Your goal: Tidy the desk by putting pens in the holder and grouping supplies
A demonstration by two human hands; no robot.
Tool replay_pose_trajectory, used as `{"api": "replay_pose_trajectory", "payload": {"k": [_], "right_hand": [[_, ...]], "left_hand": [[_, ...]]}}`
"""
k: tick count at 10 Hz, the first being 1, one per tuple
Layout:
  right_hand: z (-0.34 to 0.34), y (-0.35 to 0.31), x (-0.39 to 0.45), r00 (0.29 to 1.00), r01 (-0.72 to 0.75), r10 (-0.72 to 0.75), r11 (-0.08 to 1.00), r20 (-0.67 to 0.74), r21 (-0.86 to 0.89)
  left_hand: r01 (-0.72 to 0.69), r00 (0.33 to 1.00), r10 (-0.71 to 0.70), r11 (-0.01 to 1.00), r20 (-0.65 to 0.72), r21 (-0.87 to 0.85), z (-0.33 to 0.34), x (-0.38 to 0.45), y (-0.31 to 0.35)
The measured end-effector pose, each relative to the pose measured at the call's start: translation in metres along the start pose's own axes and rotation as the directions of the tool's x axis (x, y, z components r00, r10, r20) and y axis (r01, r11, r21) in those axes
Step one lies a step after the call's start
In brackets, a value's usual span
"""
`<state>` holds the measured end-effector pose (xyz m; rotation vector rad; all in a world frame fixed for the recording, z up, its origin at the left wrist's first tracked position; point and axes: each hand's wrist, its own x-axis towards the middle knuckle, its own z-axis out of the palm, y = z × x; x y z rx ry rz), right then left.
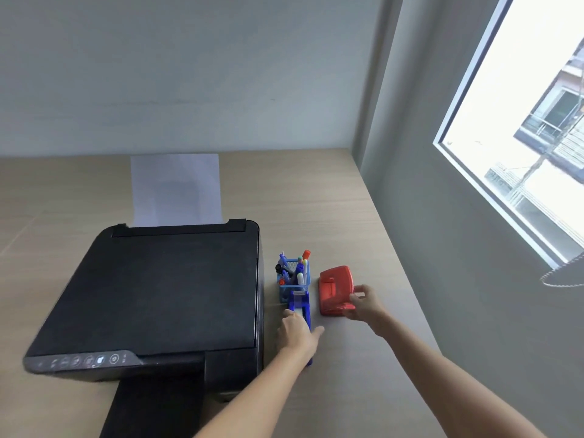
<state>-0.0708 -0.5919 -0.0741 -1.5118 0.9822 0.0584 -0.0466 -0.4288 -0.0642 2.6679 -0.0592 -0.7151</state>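
A blue mesh pen holder [294, 284] stands right of the printer, filled with several pens and markers [300, 267]. Directly in front of it lies a blue tape dispenser [301, 306], and my left hand [298, 335] grips its near end from above. To the right sits a red hole punch [335, 289]. My right hand [363, 303] holds the punch's right side and near corner, fingers curled on it.
A large black printer [151, 298] with white paper [175, 188] in its rear feed fills the left of the wooden desk [316, 200]. A grey wall and a window [521, 121] bound the desk on the right.
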Motion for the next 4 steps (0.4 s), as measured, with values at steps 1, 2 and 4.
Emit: {"api": "replay_pose_trajectory", "payload": {"k": [1,2,4], "right_hand": [[-0.012,-0.013,-0.028,0.996,0.065,-0.071,0.994,-0.057,-0.088],[-0.029,-0.038,-0.076,0.975,0.208,-0.213,0.975,-0.056,-0.083],[-0.069,-0.131,-0.239,0.72,0.682,-0.689,0.724,0.077,0.101]], "left_hand": [[-0.147,0.989,0.146,0.989,0.018,0.028,-0.017,-0.027,-0.005],[-0.343,0.923,0.36,0.929,0.132,-0.135,-0.045,-0.071,-0.031],[-0.269,0.825,0.358,0.929,0.436,-0.255,-0.081,-0.133,-0.16]]}}
